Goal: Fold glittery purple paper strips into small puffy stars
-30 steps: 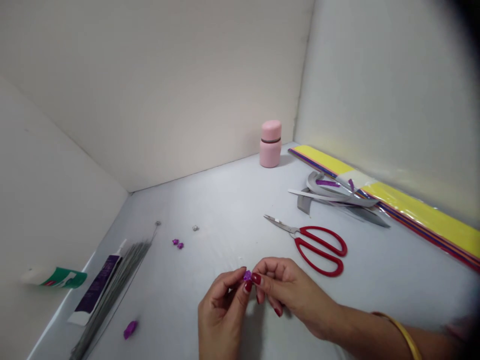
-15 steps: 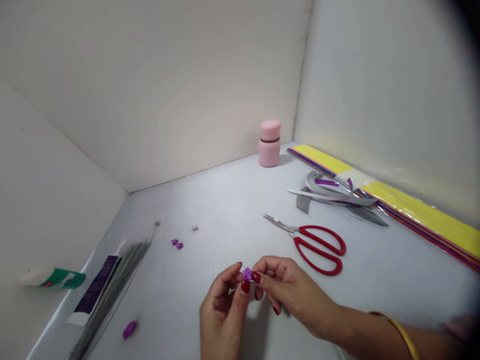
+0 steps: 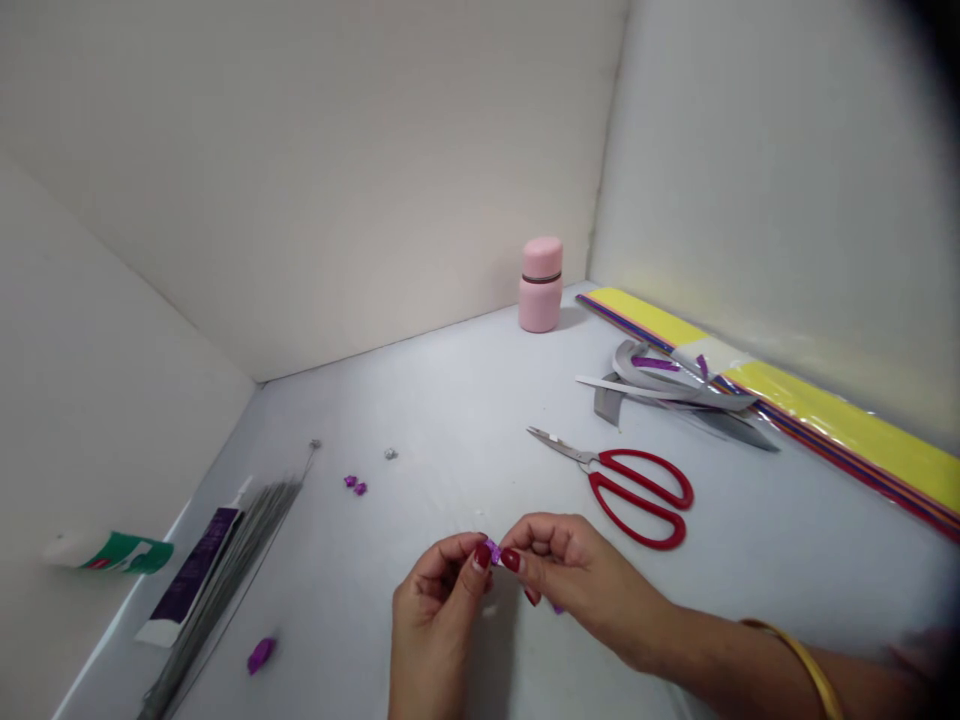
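Note:
Between my two hands is a small purple folded piece [image 3: 493, 551], pinched on both sides near the bottom centre. My left hand [image 3: 442, 600] grips its left side between thumb and forefinger. The thumb and forefinger of my right hand [image 3: 577, 575] close on its right side, and a bit of purple shows below that hand. Red-handled scissors [image 3: 637, 495] lie just beyond my right hand. Two tiny purple stars [image 3: 355, 485] and a small silver piece [image 3: 391, 454] rest to the left. A larger purple piece [image 3: 261, 655] lies nearer the front left.
A pink flask [image 3: 541, 285] stands at the back. Yellow and coloured sheets in plastic [image 3: 802, 400] lie along the right wall, beside grey and purple strips [image 3: 660, 385]. At left are thin wires [image 3: 232, 590], a purple tube [image 3: 195, 570] and a green-white tube [image 3: 127, 553].
My left hand has shifted slightly left, and its thumb has moved up on the purple piece. The piece has turned a little and is more covered by the fingertips.

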The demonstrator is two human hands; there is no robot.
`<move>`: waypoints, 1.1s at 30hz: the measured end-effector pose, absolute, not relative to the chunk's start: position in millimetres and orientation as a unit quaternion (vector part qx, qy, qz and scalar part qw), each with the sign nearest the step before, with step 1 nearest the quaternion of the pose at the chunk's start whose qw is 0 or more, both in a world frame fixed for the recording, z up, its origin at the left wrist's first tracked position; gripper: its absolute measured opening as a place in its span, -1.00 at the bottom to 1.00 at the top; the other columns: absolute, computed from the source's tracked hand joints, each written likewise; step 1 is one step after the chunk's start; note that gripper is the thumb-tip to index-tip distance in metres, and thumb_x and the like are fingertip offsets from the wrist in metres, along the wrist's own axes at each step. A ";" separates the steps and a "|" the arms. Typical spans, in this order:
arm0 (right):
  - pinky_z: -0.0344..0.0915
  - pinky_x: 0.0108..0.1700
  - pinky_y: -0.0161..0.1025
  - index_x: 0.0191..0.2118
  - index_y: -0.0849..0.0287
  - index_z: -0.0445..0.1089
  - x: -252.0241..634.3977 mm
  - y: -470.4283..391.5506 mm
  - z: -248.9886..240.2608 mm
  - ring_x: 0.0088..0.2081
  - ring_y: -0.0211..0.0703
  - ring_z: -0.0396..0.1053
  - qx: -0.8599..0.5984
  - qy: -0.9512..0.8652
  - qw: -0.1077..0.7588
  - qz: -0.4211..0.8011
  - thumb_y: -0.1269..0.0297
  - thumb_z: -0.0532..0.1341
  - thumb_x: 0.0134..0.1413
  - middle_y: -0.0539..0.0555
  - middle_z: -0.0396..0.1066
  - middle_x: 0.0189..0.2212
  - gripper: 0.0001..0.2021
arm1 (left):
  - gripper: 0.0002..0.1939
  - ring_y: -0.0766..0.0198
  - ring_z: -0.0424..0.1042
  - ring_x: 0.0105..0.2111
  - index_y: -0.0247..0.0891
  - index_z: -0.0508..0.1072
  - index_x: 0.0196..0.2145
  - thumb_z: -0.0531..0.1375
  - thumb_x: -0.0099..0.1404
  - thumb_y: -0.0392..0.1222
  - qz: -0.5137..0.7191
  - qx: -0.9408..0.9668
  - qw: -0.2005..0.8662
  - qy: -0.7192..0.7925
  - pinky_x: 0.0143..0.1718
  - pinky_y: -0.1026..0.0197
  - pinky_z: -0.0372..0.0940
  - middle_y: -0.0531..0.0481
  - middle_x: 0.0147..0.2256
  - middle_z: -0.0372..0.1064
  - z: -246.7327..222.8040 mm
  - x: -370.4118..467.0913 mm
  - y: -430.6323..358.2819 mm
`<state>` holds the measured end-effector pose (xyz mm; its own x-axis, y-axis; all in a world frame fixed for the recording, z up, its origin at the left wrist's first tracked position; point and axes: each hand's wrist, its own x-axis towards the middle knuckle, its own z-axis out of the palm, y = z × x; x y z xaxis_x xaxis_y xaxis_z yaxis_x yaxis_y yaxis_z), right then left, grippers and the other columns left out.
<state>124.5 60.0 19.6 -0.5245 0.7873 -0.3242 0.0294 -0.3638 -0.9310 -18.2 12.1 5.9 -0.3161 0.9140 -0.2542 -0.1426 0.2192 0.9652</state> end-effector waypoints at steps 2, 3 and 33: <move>-0.05 -0.59 -0.41 -0.48 0.22 0.37 124.5 60.0 18.0 -0.60 -0.38 0.09 -0.412 -0.495 0.264 0.718 0.16 0.29 -0.10 -0.11 0.21 -0.66 -0.79 | -0.79 0.31 0.43 -0.48 -0.27 0.56 -0.44 0.33 0.01 -0.07 0.544 0.332 0.468 0.612 -0.43 0.35 0.34 -0.03 -0.51 0.51 5.7 -16.3 10.4; -0.06 -0.59 -0.41 -0.48 0.22 0.37 124.6 59.8 17.0 -0.59 -0.38 0.10 -0.412 -0.495 0.266 0.718 0.16 0.30 -0.10 -0.11 0.21 -0.66 -0.79 | -0.81 0.29 0.45 -0.45 -0.26 0.56 -0.44 0.32 0.02 -0.09 0.550 0.341 0.451 0.615 -0.40 0.34 0.35 -0.03 -0.48 0.53 5.3 -14.8 9.4; 0.05 -0.48 -0.40 -0.51 0.27 0.38 125.0 55.3 16.5 -0.56 -0.37 0.12 -0.372 -0.494 0.321 0.718 0.16 0.26 -0.02 -0.11 0.20 -0.67 -0.75 | -0.77 0.31 0.43 -0.30 -0.19 0.51 -0.29 0.14 0.16 -0.42 0.567 0.591 0.209 0.534 -0.23 0.35 0.28 -0.01 -0.33 0.48 -1.0 -8.7 3.5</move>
